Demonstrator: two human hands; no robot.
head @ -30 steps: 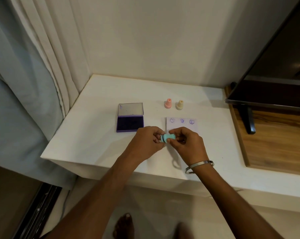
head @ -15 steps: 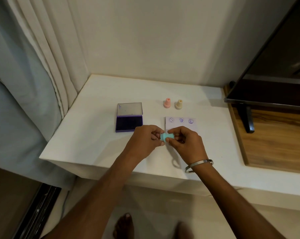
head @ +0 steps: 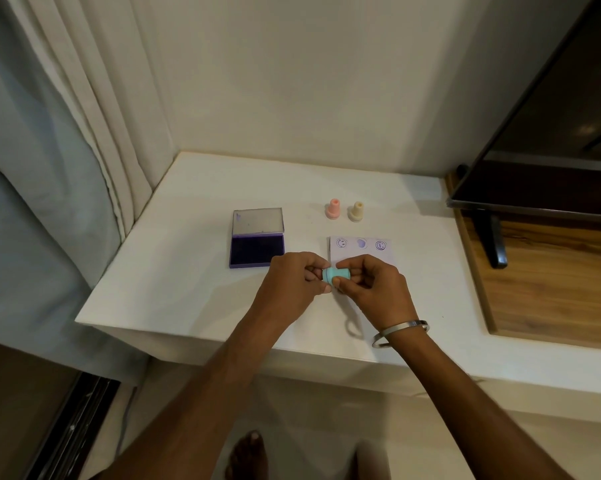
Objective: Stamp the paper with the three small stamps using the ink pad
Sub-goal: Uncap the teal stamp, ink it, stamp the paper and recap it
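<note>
A small teal stamp (head: 335, 274) lies sideways between my two hands, just above the white table. My left hand (head: 294, 282) pinches its left end and my right hand (head: 371, 285) grips its right end. Behind my right hand lies a pale paper (head: 359, 251) with three purple prints in a row along its far edge. A pink stamp (head: 333, 208) and a cream stamp (head: 357, 211) stand upright beyond the paper. The purple ink pad (head: 257, 249) sits open to the left, its lid tilted back.
The white table (head: 174, 271) ends at a front edge near my wrists, with a curtain (head: 67, 150) on the left. A dark screen (head: 551, 133) on a black foot stands on a wooden surface (head: 551, 289) at the right.
Both hands stay on the teal stamp at the same spot; the fingers shift slightly around it. Nothing else has moved.
</note>
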